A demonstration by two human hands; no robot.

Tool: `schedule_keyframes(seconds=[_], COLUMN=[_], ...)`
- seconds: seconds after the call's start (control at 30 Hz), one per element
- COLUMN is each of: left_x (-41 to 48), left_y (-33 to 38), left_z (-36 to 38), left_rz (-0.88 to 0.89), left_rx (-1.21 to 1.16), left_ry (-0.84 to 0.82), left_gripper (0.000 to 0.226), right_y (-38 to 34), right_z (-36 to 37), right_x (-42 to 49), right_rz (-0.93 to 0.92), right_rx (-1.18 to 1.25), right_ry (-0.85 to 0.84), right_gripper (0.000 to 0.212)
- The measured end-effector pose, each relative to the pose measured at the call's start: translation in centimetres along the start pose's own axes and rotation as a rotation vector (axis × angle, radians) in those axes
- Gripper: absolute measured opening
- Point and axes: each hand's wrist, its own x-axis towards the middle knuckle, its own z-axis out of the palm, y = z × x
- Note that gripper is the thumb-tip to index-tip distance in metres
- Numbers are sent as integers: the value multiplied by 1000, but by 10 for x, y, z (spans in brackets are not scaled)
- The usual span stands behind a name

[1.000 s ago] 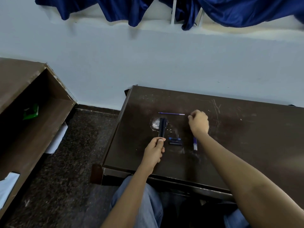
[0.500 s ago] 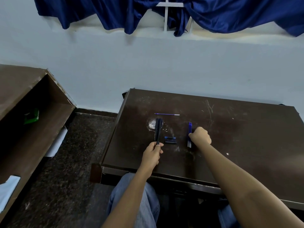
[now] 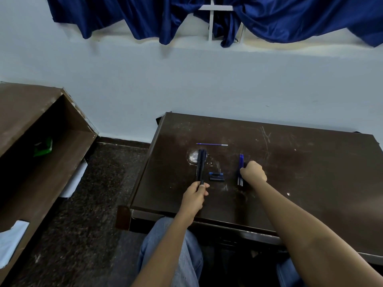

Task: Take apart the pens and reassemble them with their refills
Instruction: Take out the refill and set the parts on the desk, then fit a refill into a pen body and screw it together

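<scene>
With dark pens pinched by the left hand and blue refills at three o'clock gripped by the right hand, the lone refill at twelve o'clock could be knocked rolling off the desk.

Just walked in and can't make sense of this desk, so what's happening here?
A seated person is working on pen parts on a dark desk. The left hand pinches the near end of the dark pen barrels. The right hand rests against a small bunch of blue refills. One loose refill lies farther back, and caps sit between the hands. Nothing looks reassembled yet.
</scene>
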Motion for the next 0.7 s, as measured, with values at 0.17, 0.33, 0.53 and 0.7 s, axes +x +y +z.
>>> schedule_keyframes(seconds=[0.17, 0.33, 0.53, 0.7], left_x=[0, -1, -2, -3], left_y=[-1, 2, 8, 11], left_z=[-4, -12, -14, -14], left_rz=[48, 135, 143, 149], left_rx=[62, 151, 178, 154], left_ry=[4, -10, -31, -26], left_gripper=[23, 26, 27, 27], right_y=[5, -12, -42, -50], right_z=[-4, -5, 0, 7], right_x=[3, -16, -67, -81], right_rz=[-16, -251, -483, -576], right_rx=[161, 515, 761, 733], right_ry=[26, 89, -97, -149], right_gripper=[17, 29, 18, 14])
